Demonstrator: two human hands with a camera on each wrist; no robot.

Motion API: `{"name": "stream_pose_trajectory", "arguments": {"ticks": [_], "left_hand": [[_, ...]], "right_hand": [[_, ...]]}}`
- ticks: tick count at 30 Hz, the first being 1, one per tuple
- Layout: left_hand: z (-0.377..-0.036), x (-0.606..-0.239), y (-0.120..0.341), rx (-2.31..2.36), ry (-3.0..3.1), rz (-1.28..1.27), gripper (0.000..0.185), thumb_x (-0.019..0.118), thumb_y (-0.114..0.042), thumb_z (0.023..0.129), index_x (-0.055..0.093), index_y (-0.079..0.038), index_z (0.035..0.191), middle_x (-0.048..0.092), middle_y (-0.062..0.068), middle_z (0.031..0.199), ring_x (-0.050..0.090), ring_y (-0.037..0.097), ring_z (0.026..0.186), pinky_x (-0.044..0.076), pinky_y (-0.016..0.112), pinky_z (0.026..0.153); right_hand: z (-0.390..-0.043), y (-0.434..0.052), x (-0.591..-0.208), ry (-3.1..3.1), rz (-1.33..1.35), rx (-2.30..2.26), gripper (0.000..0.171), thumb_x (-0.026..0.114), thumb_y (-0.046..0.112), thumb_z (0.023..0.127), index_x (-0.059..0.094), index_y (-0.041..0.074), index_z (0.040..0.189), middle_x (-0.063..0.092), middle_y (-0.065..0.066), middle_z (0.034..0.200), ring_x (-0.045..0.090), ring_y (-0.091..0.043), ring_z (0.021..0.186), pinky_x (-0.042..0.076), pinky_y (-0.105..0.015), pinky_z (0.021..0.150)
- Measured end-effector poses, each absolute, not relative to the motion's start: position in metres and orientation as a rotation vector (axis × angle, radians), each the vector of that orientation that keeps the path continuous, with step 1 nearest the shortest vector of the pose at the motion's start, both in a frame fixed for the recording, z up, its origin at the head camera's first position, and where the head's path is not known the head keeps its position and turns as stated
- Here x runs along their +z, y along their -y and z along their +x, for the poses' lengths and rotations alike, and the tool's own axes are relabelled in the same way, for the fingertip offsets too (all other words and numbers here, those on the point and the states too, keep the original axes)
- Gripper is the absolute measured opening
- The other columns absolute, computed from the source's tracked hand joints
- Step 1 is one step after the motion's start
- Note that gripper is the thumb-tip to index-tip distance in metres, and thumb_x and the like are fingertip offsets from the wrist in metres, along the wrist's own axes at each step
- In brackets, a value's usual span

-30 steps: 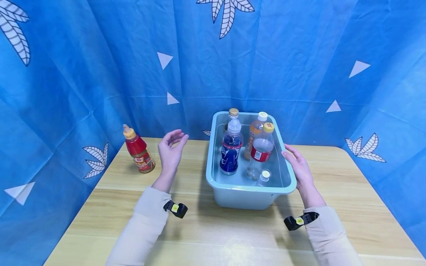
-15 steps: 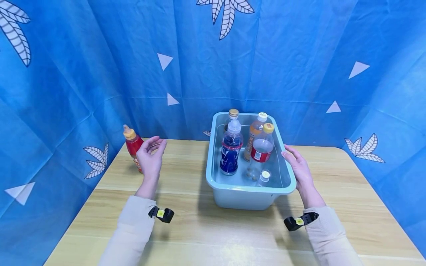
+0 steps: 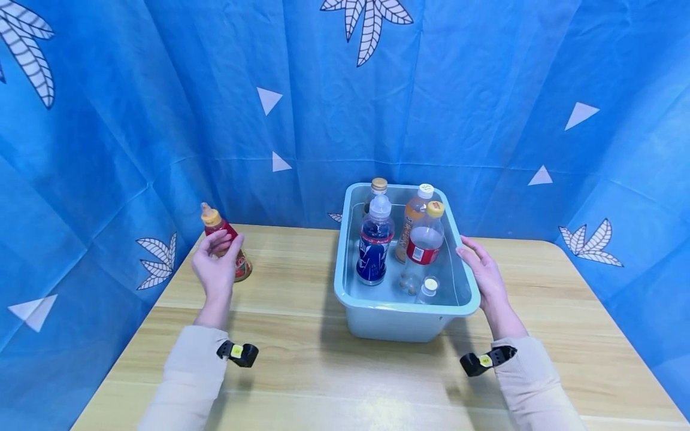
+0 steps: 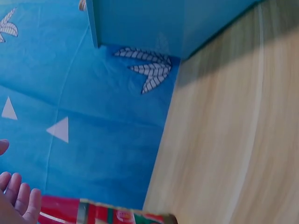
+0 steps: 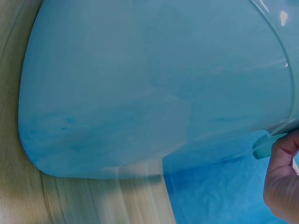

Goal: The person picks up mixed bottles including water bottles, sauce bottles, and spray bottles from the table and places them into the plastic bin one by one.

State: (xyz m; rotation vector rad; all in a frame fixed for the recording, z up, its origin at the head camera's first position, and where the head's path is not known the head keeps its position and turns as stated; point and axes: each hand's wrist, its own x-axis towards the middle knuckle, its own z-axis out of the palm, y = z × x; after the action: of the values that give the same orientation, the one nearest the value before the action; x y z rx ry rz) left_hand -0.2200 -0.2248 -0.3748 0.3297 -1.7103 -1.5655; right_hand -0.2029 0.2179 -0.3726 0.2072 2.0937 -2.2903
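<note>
A squeeze bottle of red sauce [image 3: 244, 267] with a yellow cap stands on the table at the left. My left hand [image 3: 214, 269] is in front of it and covers its middle. Thumb and fingers are apart, with a gap between them. In the left wrist view the red bottle [image 4: 121, 214] lies beyond the fingertips [image 4: 22, 193]; contact cannot be told. My right hand [image 3: 484, 278] grips the right rim of a light blue plastic bin [image 3: 396, 326], thumb over the edge. The right wrist view shows bent fingers [image 5: 282, 161] at the rim; other fingers are hidden.
Several bottles stand in the bin, among them a dark blue-labelled one [image 3: 373, 251], a clear red-labelled one [image 3: 423, 245] and an orange-labelled one [image 3: 412, 209]. A small white-capped bottle [image 3: 428, 287] sits near the front. A blue curtain [image 3: 345, 120] hangs behind the wooden table [image 3: 323, 383].
My left hand has moved left from between the bin and the sauce bottle to in front of the bottle. The right hand and the bin have stayed where they were.
</note>
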Motion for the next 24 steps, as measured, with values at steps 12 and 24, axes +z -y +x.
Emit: {"name": "stream_pose_trajectory", "arguments": {"ticks": [12, 24], "left_hand": [[-0.224, -0.375, 0.251, -1.443, 1.813, 0.536, 0.044, 0.073, -0.023, 0.073, 0.058, 0.002, 0.107, 0.057, 0.012, 0.107, 0.049, 0.025, 0.096, 0.037, 0.028, 0.085], [-0.238, -0.373, 0.264, -1.478, 1.888, 0.66, 0.059, 0.072, -0.037, 0.072, 0.05, -0.007, 0.118, 0.049, 0.007, 0.119, 0.041, 0.021, 0.11, 0.03, 0.03, 0.094]], "right_hand": [[-0.204, -0.219, -0.374, -2.083, 0.216, -2.294, 0.059, 0.055, 0.035, 0.086, 0.032, 0.019, 0.138, 0.045, 0.0, 0.116, 0.057, -0.005, 0.089, 0.048, -0.02, 0.073], [-0.204, -0.219, -0.374, -2.091, 0.215, -2.287, 0.059, 0.055, 0.034, 0.087, 0.031, 0.019, 0.138, 0.045, 0.0, 0.116, 0.056, -0.006, 0.091, 0.048, -0.02, 0.073]]}}
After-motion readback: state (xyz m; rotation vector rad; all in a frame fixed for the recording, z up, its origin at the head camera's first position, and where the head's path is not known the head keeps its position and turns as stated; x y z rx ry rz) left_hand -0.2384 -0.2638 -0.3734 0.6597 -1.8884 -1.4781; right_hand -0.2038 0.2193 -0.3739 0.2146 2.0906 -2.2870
